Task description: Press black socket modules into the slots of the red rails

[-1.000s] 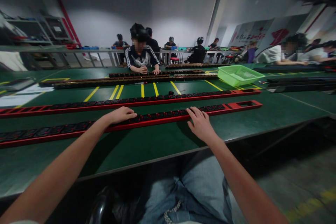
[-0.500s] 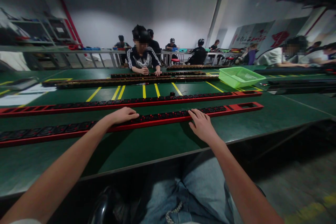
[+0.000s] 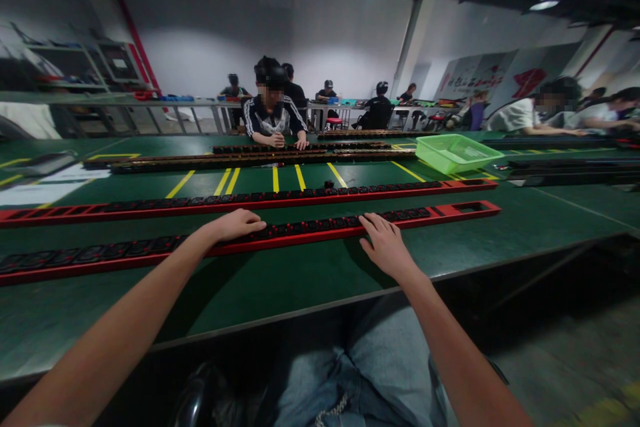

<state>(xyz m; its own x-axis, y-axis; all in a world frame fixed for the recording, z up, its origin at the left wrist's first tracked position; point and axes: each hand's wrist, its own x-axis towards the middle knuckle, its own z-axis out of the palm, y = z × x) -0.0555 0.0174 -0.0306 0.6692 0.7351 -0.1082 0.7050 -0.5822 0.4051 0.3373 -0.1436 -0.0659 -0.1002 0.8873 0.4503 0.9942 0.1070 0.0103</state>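
A long red power strip point(image 3: 280, 240) fitted with a row of black sockets lies across the green table in front of me. Over its middle rests my left hand point(image 3: 235, 224), fingers stretched to the right along the sockets, its palm side hidden. My right hand point(image 3: 385, 243) touches the same strip further right, fingers laid over the near edge and the thumb apart. Neither hand has closed round the strip. Just beyond lies a second red power strip point(image 3: 270, 197), roughly parallel, with a small black piece point(image 3: 329, 184) standing at its far side.
A light green plastic basket point(image 3: 453, 153) stands at the right. Dark long strips point(image 3: 240, 159) lie further back before a co-worker point(image 3: 275, 113) in a striped top. White papers point(image 3: 55, 183) are at the left. The table's near edge point(image 3: 310, 307) runs above my lap.
The camera view has shifted slightly, so the scene sits a little lower. Both hands keep their places on the near strip.
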